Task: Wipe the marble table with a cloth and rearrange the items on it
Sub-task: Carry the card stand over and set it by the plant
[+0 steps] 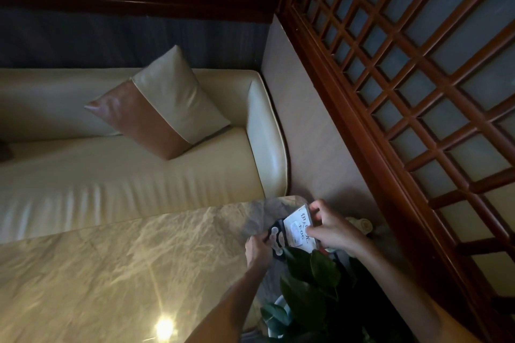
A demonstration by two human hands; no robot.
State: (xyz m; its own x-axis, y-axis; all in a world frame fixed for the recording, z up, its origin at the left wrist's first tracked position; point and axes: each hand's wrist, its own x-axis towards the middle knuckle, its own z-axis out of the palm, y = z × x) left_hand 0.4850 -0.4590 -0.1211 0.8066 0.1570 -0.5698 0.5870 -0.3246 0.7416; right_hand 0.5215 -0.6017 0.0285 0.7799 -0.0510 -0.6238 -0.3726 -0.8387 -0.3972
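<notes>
The marble table (139, 264) fills the lower left, beige with grey veins. At its far right corner my right hand (331, 227) grips a white sign card (299, 228) with dark characters, holding it tilted. Beside it, my left hand (257, 248) holds a black panel with round buttons (276, 237), which touches the card's left edge. No cloth is visible.
A green leafy plant (309, 287) stands on the table's right edge, just below my hands. A cream sofa (125, 175) with a two-tone cushion (158, 103) runs behind the table. A wooden lattice screen (418, 92) closes the right side. A lamp reflection (164, 327) glares on the marble.
</notes>
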